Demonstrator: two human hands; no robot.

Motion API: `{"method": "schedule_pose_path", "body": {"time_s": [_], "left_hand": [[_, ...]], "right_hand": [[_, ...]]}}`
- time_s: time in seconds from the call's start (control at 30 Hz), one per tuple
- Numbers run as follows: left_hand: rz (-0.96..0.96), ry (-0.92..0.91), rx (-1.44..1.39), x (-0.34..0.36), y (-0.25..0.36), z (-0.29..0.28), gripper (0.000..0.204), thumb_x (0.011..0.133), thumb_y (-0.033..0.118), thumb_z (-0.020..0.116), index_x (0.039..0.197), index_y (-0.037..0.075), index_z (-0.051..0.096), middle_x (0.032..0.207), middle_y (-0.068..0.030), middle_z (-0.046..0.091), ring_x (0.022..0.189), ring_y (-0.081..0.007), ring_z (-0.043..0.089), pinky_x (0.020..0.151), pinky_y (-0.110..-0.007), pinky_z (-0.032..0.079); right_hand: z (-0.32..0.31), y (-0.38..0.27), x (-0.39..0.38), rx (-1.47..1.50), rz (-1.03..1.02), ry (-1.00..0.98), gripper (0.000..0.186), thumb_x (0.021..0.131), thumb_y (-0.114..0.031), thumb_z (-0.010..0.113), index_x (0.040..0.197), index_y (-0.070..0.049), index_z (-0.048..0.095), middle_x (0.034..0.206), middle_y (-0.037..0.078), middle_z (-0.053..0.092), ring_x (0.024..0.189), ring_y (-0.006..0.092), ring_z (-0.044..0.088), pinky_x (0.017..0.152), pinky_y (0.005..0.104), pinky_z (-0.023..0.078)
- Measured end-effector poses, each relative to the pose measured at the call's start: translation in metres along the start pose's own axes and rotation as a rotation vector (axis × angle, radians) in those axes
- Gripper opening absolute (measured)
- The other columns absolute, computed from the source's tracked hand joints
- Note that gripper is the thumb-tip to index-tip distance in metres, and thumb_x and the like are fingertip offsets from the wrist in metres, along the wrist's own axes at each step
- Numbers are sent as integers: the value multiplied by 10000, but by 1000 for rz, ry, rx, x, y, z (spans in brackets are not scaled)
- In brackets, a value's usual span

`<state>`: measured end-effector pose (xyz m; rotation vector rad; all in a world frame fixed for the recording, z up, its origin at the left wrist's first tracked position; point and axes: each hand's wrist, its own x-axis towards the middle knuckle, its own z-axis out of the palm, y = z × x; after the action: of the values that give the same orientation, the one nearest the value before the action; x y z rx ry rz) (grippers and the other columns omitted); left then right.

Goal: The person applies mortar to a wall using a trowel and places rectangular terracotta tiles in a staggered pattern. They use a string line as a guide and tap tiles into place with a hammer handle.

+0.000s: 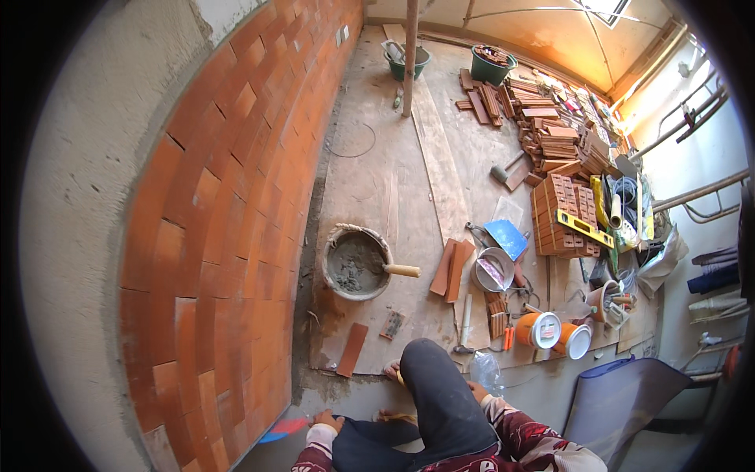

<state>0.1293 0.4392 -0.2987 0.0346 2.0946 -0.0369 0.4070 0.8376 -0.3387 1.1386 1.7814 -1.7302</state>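
Observation:
My left hand is at my left knee, low beside the brick-faced wall. Its fingers look loosely apart, with nothing seen in them. A flat blue and red thing lies close to that hand, by the wall's foot. My right hand rests against the side of my raised right knee, fingers loosely extended. Just beyond it is a clear plastic bag or bottle. Ahead of me stands a bucket of grey mortar with a wooden-handled tool across its rim. A single thin brick tile lies nearer.
A hammer, loose tiles, a metal bowl and orange-and-white tubs are to the right. Beyond them are hollow bricks with a yellow level and tile piles. A pole stands far ahead.

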Motion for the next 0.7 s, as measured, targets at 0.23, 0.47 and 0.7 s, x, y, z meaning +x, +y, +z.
{"method": "schedule_pose_path", "body": {"time_s": [0.23,0.47,0.7], "left_hand": [[485,-310,165,-124,37,17,571,731,319,676,1253,109,579,1253,-148,587,1200,-339,512,1041,-406,384],[210,-374,-20,-214,88,-66,619,736,508,717,1195,104,623,1193,-167,620,1124,-316,579,973,-379,444],[-32,23,-322,-188,91,-80,417,761,350,705,1042,43,675,1007,-153,677,933,-305,632,846,-379,488]], "right_hand": [[-51,-116,-133,119,211,148,493,841,-275,688,1214,20,556,933,138,682,811,182,645,743,309,509],[-90,-107,-215,47,461,176,416,841,-239,678,1164,9,595,922,148,682,745,192,653,665,314,520],[-140,-156,-190,-94,295,-92,448,850,-273,652,1209,-15,575,999,162,676,918,241,639,854,339,492]]}}
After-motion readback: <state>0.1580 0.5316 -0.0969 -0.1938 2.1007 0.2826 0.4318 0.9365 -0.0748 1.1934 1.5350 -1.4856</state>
